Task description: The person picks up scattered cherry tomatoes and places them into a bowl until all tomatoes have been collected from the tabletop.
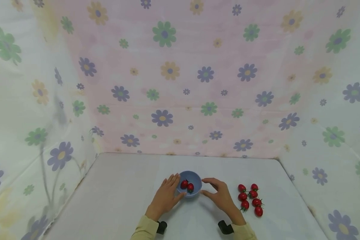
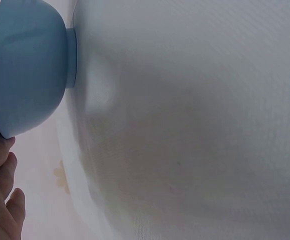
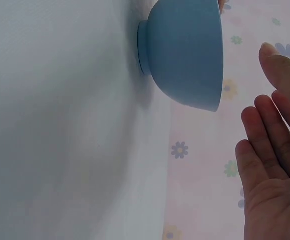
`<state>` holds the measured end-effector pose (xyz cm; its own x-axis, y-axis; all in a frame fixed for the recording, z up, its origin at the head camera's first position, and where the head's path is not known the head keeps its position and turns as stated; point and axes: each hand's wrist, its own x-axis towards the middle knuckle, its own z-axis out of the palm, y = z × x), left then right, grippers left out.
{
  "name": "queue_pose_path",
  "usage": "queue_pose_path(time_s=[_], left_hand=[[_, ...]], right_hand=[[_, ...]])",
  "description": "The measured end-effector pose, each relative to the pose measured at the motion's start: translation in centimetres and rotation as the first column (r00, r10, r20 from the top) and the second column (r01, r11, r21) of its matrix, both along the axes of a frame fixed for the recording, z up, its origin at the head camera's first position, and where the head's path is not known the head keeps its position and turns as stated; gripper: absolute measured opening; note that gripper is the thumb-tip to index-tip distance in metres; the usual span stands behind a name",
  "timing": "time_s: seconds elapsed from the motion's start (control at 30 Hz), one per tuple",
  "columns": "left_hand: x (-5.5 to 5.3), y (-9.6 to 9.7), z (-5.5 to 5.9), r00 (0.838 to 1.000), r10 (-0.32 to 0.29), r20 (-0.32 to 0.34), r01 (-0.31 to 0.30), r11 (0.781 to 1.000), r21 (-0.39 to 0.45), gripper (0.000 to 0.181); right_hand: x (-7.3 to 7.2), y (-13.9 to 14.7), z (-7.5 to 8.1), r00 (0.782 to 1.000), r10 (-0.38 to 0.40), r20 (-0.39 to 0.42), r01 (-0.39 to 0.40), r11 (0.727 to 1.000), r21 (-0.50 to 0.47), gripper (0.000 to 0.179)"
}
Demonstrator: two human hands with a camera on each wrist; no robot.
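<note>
A small blue bowl (image 1: 189, 173) stands on the white table, with two red cherry tomatoes (image 1: 187, 185) inside. At its left side, my left hand (image 1: 165, 196) holds the rim, thumb on the near side and fingers toward the far side. The left wrist view shows these fingers (image 2: 5, 175) at the edge of the bowl (image 2: 27, 65). To the right of the bowl is my right hand (image 1: 220, 195), its thumb and fingers spread apart. In the right wrist view this hand (image 3: 275, 170) is separate from the bowl (image 3: 187, 55) and holds nothing.
Several red cherry tomatoes (image 1: 243, 196) with green stems lie in two rough columns on the table, right of my right hand. Flower-patterned cloth (image 1: 180, 100) walls off the back and both sides of the white table (image 1: 123, 186).
</note>
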<state>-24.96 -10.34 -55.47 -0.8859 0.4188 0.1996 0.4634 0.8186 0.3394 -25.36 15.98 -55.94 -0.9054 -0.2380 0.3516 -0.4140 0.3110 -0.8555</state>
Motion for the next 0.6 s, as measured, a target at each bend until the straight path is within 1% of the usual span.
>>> queue_pose_path(time_s=[0.17, 0.27, 0.37, 0.4, 0.6], left_hand=[[0.1, -0.2, -0.2, 1.0, -0.001, 0.001, 0.001, 1.0, -0.003, 0.077], [0.1, -0.2, -0.3, 1.0, -0.006, 0.001, 0.006, 1.0, 0.008, 0.077], [0.0, -0.2, -0.2, 1.0, -0.007, -0.009, 0.007, 1.0, 0.007, 0.077], [-0.1, -0.3, -0.4, 1.0, -0.004, -0.022, 0.005, 1.0, 0.007, 0.077], [-0.1, -0.2, -0.4, 1.0, -0.003, -0.023, 0.004, 1.0, 0.017, 0.077]], right_hand=[[0.9, 0.9, 0.1, 0.998, -0.045, 0.05, 0.044, 0.999, 0.019, 0.043], [1.6, 1.5, 0.1, 0.994, -0.091, 0.062, 0.089, 0.995, 0.045, 0.042], [2.3, 2.3, 0.1, 0.987, -0.132, 0.088, 0.127, 0.99, 0.059, 0.042], [2.5, 2.5, 0.0, 0.985, -0.143, 0.096, 0.137, 0.989, 0.06, 0.042], [3.4, 3.5, 0.1, 0.971, -0.187, 0.151, 0.179, 0.982, 0.065, 0.044]])
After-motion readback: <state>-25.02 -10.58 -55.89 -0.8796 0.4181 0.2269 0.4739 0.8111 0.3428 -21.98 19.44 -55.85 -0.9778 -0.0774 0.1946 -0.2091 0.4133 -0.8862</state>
